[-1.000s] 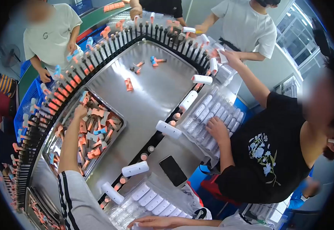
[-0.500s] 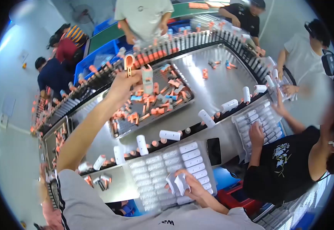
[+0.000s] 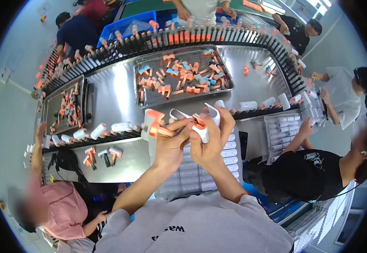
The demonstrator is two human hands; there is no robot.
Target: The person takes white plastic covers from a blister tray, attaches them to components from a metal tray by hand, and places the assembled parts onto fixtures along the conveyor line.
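My left hand (image 3: pixel 171 145) and my right hand (image 3: pixel 213 141) meet in front of my chest. An orange and grey piece (image 3: pixel 155 123) sticks out between my left fingers, while their tips touch a small orange part (image 3: pixel 198 121) at a white casing (image 3: pixel 201 134). My right hand is closed on that casing and also holds a curved white shell (image 3: pixel 213 113). Another white curved piece (image 3: pixel 179 114) shows above my left fingers. Below my hands lies a clear tray of white casings (image 3: pixel 230 158), partly hidden by my forearms.
A metal tray (image 3: pixel 183 100) holds many orange, grey and blue pieces; another tray (image 3: pixel 63 105) is at left. A curved rack (image 3: pixel 166 38) runs behind them, and a conveyor (image 3: pixel 137 128) carries white casings. People work on both sides; a phone (image 3: pixel 243 145) lies right.
My left hand has come from the metal tray, with orange pieces, to my right hand. My right hand has risen from the clear tray with white shells. The view has swung left.
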